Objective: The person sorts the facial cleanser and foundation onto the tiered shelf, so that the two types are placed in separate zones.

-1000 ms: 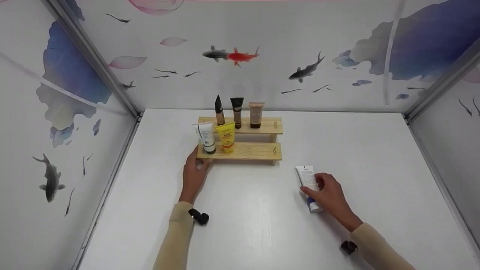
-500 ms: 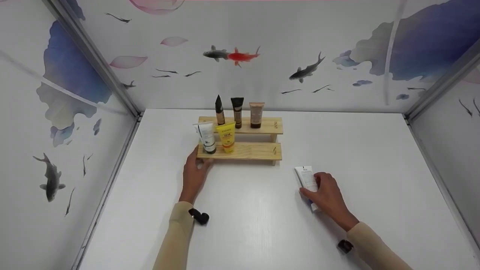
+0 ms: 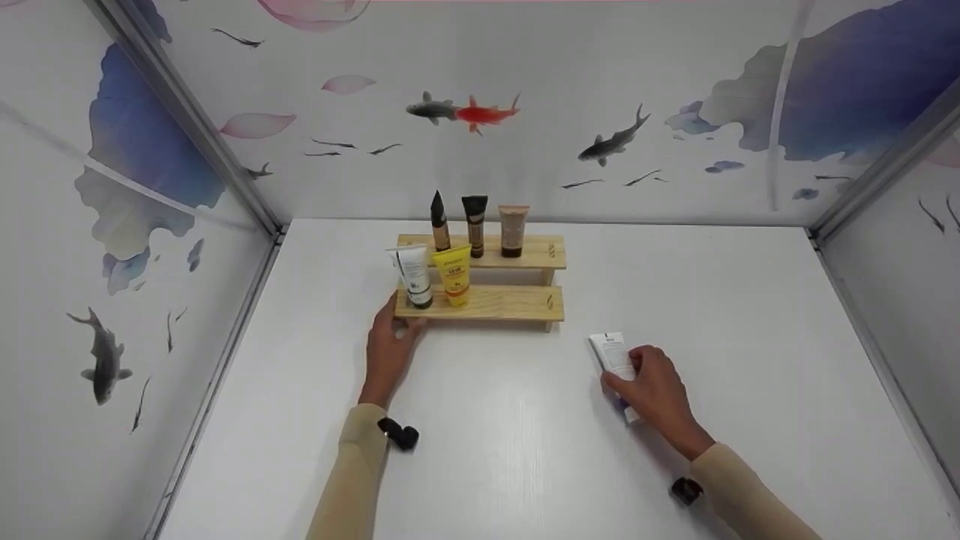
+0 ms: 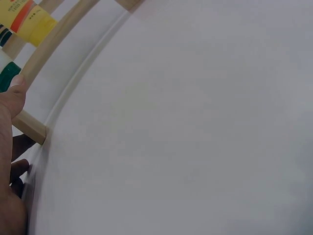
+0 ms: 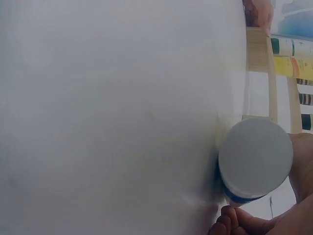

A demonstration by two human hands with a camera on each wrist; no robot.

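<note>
My left hand [image 3: 388, 358] grips the left end of a two-tier wooden rack [image 3: 499, 304], thumb at its front edge. Right by that thumb, on the lower tier, stand a white tube [image 3: 412, 274] with a dark green cap [image 4: 9, 76] and a yellow tube [image 3: 453, 276]. Off to the right, my right hand [image 3: 655, 391] pinches a white squeeze tube [image 3: 612, 352] between thumb and fingers. Its crimped end points away from me. The round white cap [image 5: 255, 157] fills much of the right wrist view, with a blue band behind it partly hidden.
On the upper tier stand a pointed black-topped tube [image 3: 439, 223], a black and brown tube [image 3: 475, 225] and a beige tube [image 3: 513, 229]. The white table [image 3: 480, 435] meets a painted back wall [image 3: 525, 165] behind the rack, with side walls left and right.
The right hand has shifted slightly left, and the white tube has tilted, so less of its blue band and cap shows in the head view. The left hand and rack stay put.
</note>
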